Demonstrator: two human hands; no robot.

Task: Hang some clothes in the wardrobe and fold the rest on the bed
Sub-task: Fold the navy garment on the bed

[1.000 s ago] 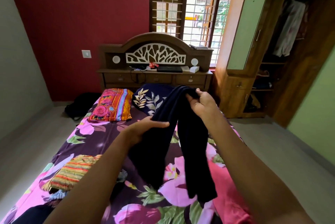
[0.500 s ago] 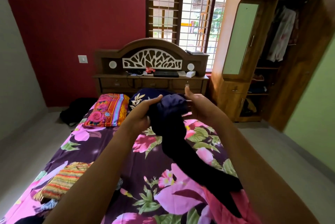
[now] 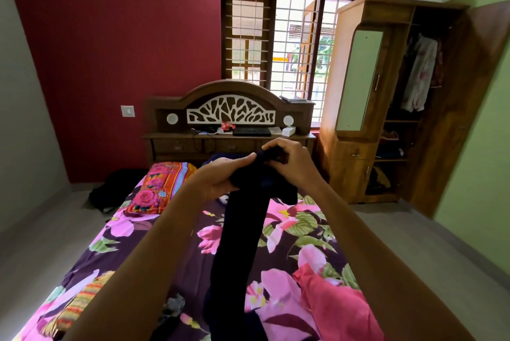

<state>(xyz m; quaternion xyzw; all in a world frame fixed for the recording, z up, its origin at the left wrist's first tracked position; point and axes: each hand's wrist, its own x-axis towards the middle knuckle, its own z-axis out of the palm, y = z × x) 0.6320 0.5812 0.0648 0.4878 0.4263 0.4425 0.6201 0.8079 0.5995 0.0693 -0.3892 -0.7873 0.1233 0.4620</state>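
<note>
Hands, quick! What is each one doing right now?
Left hand: closed, gripping the top of the dark garment.
Right hand: closed, pinching the same dark garment.

The dark garment (image 3: 237, 244) is soft matt cloth, zero shine. Sheet (image 3: 289, 230) is smooth printed cloth with a slight sheen. The pink cloth (image 3: 339, 305) on it looks matt and crumpled, and the striped cloth (image 3: 80, 302) looks rougher, woven. Headboard (image 3: 229, 92) is dark wood, satin finish, with a flat white cut-out panel (image 3: 190, 117). Wardrobe (image 3: 350, 169) is grainy brown wood, a bit glossy, with a smooth pale green door panel (image 3: 358, 78) and a metal handle (image 3: 377, 82). Window bars (image 3: 296, 37) look like metal. Red wall (image 3: 124, 37) is matt.
</note>
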